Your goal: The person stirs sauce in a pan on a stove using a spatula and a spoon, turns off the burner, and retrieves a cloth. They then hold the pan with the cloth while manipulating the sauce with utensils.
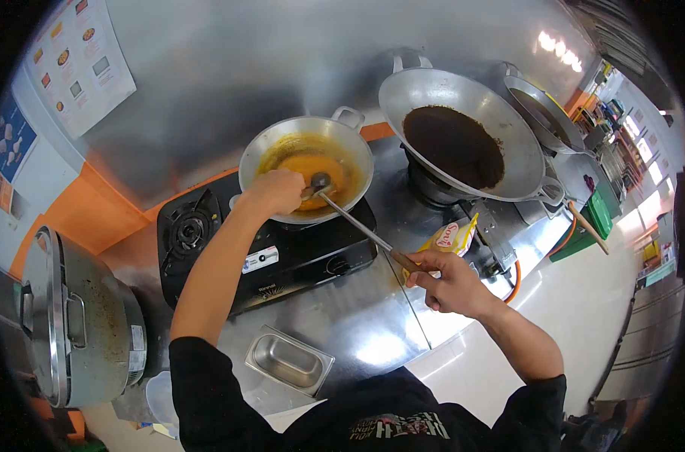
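In my right hand (pixel 444 282) is the wooden handle of a long metal ladle (pixel 361 227), its fingers closed round it. The ladle's dark bowl end rests over the orange-yellow sauce (pixel 312 162) in a small wok (pixel 256 143). That wok stands on the black gas stove (pixel 305 275). My left hand (pixel 280 192) is over the wok's left part, close to the ladle's bowl, with its fingers pressed together. What it holds, if anything, is too small to make out.
A large wok (pixel 463 94) with dark contents stands at the right, another pan (pixel 542 113) behind it. A yellow packet (pixel 452 237) lies near my right hand. An empty metal tray (pixel 290 361) sits in front; a big pot (pixel 94 324) stands left.
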Demonstrator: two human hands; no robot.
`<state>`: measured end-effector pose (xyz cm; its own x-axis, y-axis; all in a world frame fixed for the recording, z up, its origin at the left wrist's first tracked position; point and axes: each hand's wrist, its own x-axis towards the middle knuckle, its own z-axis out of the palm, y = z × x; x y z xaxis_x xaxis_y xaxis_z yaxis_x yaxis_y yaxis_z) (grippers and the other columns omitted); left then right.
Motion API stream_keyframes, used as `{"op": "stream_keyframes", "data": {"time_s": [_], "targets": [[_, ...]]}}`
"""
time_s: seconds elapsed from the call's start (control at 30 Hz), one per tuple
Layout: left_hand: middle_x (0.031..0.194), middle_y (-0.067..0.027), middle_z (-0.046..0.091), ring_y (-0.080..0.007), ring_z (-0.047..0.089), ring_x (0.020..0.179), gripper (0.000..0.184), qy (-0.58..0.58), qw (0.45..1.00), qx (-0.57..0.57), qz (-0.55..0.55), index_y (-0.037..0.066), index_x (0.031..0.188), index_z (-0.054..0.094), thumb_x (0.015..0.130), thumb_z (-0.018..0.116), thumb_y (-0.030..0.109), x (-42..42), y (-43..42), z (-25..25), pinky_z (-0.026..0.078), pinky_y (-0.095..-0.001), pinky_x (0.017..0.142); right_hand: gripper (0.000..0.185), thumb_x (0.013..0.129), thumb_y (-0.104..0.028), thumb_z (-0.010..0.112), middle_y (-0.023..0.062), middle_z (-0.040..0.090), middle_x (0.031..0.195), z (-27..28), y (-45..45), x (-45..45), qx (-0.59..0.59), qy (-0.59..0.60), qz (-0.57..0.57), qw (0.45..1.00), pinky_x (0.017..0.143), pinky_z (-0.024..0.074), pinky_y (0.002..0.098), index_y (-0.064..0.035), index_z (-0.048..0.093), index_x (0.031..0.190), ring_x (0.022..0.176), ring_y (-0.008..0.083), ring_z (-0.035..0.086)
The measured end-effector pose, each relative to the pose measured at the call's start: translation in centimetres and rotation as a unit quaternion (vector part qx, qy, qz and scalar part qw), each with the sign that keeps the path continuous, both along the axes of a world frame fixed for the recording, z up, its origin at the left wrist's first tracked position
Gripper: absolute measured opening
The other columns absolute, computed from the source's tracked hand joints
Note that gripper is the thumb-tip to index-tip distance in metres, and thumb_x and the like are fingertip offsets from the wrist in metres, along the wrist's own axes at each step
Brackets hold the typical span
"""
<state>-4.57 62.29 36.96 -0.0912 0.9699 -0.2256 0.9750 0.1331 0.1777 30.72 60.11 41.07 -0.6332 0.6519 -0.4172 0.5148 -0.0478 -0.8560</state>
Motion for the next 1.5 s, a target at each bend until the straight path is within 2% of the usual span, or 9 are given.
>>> {"op": "stream_keyframes", "data": {"time_s": [0.13, 0.57, 0.7, 0.9, 1.1, 1.2, 1.37, 1.47, 1.5], "targets": [[0.105, -0.0232, 0.070, -0.0391, 0.068, 0.099, 0.024, 0.033, 0.999, -0.003, 0.010, 0.004, 0.103, 0.073, 0.084, 0.059, 0.012, -1.3, 1.2, -2.7, 0.054, -0.0473, 0.086, 0.029, 0.096, -0.006, 0.055, 0.0061, 0.063, 0.084, -0.1, -0.4, 0.2, 0.015, 0.009, 0.004, 1.000, 0.048, 0.0458, 0.0262, 0.0034, 0.060, 0.122, 0.050, 0.0108, 0.056], [0.099, -0.0251, 0.068, -0.0403, 0.067, 0.096, 0.027, 0.088, 0.995, -0.039, 0.011, 0.006, 0.106, 0.071, 0.087, 0.053, 0.010, -0.8, -5.4, 1.9, 0.053, -0.0508, 0.084, 0.023, 0.094, -0.006, 0.056, 0.0056, 0.059, 0.071, -0.3, 0.5, 0.2, 0.014, 0.019, -0.010, 1.000, 0.044, 0.0419, 0.0273, 0.0025, 0.062, 0.114, 0.048, 0.0101, 0.054], [0.098, -0.0248, 0.068, -0.0410, 0.067, 0.095, 0.028, 0.052, 0.999, 0.000, 0.013, 0.007, 0.108, 0.071, 0.088, 0.052, 0.011, -0.3, -6.2, 2.7, 0.052, -0.0520, 0.083, 0.023, 0.094, -0.007, 0.056, 0.0045, 0.055, 0.068, -0.6, 0.0, -0.4, 0.012, 0.022, -0.018, 1.000, 0.043, 0.0401, 0.0279, 0.0014, 0.060, 0.115, 0.048, 0.0104, 0.053], [0.101, -0.0248, 0.068, -0.0416, 0.067, 0.096, 0.024, 0.065, 0.997, 0.015, 0.024, 0.001, 0.104, 0.070, 0.088, 0.054, 0.010, 0.7, -5.6, 1.0, 0.053, -0.0517, 0.084, 0.030, 0.096, -0.009, 0.055, 0.0025, 0.050, 0.066, -1.7, -0.6, -1.6, -0.098, 0.070, -0.051, 0.991, 0.041, 0.0357, 0.0266, 0.0007, 0.051, 0.124, 0.049, 0.0101, 0.050], [0.104, -0.0216, 0.070, -0.0392, 0.069, 0.098, 0.021, 0.105, 0.993, -0.006, 0.043, 0.001, 0.100, 0.071, 0.086, 0.058, 0.010, 0.3, -4.9, -0.1, 0.054, -0.0523, 0.083, 0.029, 0.095, -0.006, 0.055, 0.0054, 0.055, 0.081, 0.0, -1.1, -1.4, -0.184, 0.128, -0.097, 0.970, 0.041, 0.0325, 0.0240, 0.0008, 0.049, 0.123, 0.052, 0.0092, 0.048], [0.101, -0.0214, 0.071, -0.0391, 0.069, 0.096, 0.021, 0.102, 0.994, 0.005, 0.047, 0.001, 0.100, 0.071, 0.086, 0.058, 0.010, 0.2, -5.2, -0.2, 0.054, -0.0516, 0.081, 0.029, 0.095, -0.006, 0.054, 0.0057, 0.055, 0.086, 0.3, -1.3, -1.1, -0.173, 0.115, -0.094, 0.974, 0.041, 0.0322, 0.0236, 0.0000, 0.049, 0.123, 0.053, 0.0096, 0.048], [0.098, -0.0268, 0.068, -0.0408, 0.068, 0.093, 0.018, 0.151, 0.987, 0.051, 0.018, -0.001, 0.092, 0.071, 0.084, 0.058, 0.008, 4.4, -8.6, 6.9, 0.054, -0.0497, 0.082, 0.026, 0.095, -0.007, 0.055, 0.0054, 0.056, 0.085, 0.1, -0.7, -1.4, -0.179, 0.103, -0.080, 0.975, 0.041, 0.0317, 0.0234, -0.0005, 0.051, 0.120, 0.053, 0.0091, 0.049], [0.098, -0.0267, 0.068, -0.0407, 0.069, 0.092, 0.017, 0.190, 0.966, 0.170, 0.051, 0.000, 0.088, 0.072, 0.085, 0.058, 0.009, 4.8, -10.1, 11.6, 0.055, -0.0494, 0.081, 0.026, 0.094, -0.008, 0.057, 0.0053, 0.056, 0.084, 0.9, -0.4, -1.8, -0.162, 0.092, -0.081, 0.979, 0.041, 0.0314, 0.0233, -0.0006, 0.052, 0.119, 0.053, 0.0086, 0.050], [0.099, -0.0264, 0.068, -0.0408, 0.069, 0.092, 0.017, 0.192, 0.967, 0.161, 0.054, 0.000, 0.088, 0.073, 0.084, 0.059, 0.010, 4.3, -9.8, 11.8, 0.055, -0.0494, 0.081, 0.026, 0.094, -0.008, 0.057, 0.0053, 0.056, 0.084, 1.2, -0.5, -1.7, -0.153, 0.089, -0.085, 0.981, 0.041, 0.0313, 0.0233, -0.0006, 0.052, 0.119, 0.053, 0.0085, 0.050]]}}
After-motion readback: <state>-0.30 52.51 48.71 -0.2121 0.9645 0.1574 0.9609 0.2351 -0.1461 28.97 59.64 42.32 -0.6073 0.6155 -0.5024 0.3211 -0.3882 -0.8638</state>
